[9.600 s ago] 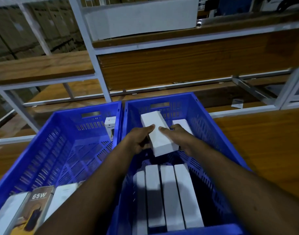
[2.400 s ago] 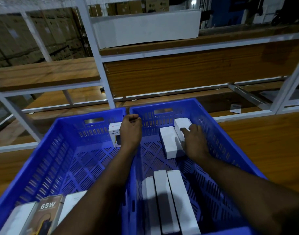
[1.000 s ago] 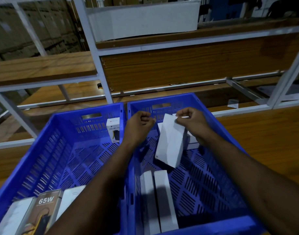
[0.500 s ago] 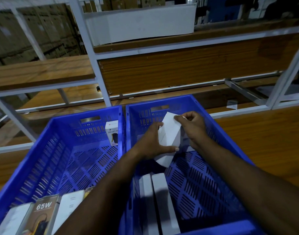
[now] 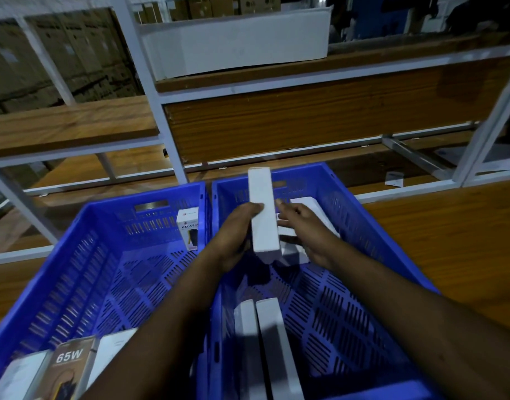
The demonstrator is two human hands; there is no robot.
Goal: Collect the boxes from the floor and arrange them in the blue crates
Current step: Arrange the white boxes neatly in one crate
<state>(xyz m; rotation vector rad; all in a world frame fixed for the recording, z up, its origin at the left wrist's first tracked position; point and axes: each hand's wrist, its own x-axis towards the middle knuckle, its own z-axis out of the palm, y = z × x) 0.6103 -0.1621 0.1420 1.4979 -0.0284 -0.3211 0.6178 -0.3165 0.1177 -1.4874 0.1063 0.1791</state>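
A long white box is held on edge above the right blue crate, its far end reaching past the crate's back wall. The left hand grips it from the left side, fingers curled round its upper edge. The right hand lies just right of the box, fingers straight and relaxed, their tips touching or nearly touching its side; it holds nothing. Under and beyond the right hand's fingers, white boxes lie at the far end of that crate. Nearer the person than both hands, two more long white boxes lie side by side on the crate floor.

Left of the left hand stands the left blue crate, touching the right one. A small white box marked HALLEY stands upright against its far wall, just left of the left hand's fingers. At its near corner lie a dark box printed 65W and pale boxes on either side.

Both crates rest on a wooden shelf in a white metal rack, with a white carton on the level above.
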